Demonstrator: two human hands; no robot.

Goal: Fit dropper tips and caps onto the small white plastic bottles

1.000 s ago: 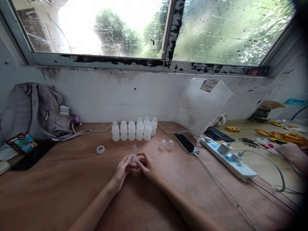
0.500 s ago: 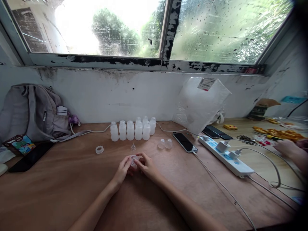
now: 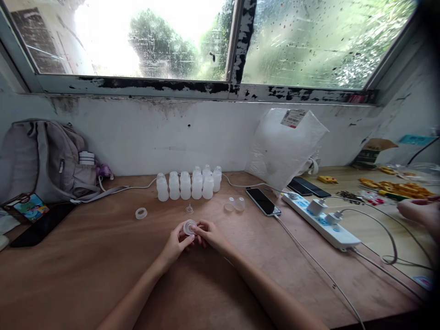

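Note:
Between both hands is a translucent round bottle collar (image 3: 189, 227), its ringed face turned up; whether a nipple sits inside it is hard to see. My left hand (image 3: 178, 240) grips its left and lower side with the thumb in front. On the right edge, the fingers and thumb of my right hand (image 3: 205, 232) pinch it. Just beyond the hands a clear bottle nipple (image 3: 189, 209) stands on the table. A white ring (image 3: 141, 213) lies to the left, and two clear domed caps (image 3: 234, 205) lie to the right. Several frosted baby bottles (image 3: 185, 186) stand upright behind.
A phone (image 3: 263, 201) on a charging cable and a white power strip (image 3: 321, 222) lie right of the hands. At the back are a plastic bag (image 3: 285, 151) and a grey backpack (image 3: 51, 158). Another person's hand (image 3: 417, 211) is near yellow parts (image 3: 398, 187) at far right.
The collar's face is more exposed now, with the left thumb shifted down to its lower edge. The other person's hand has moved slightly right. The view has shifted a little.

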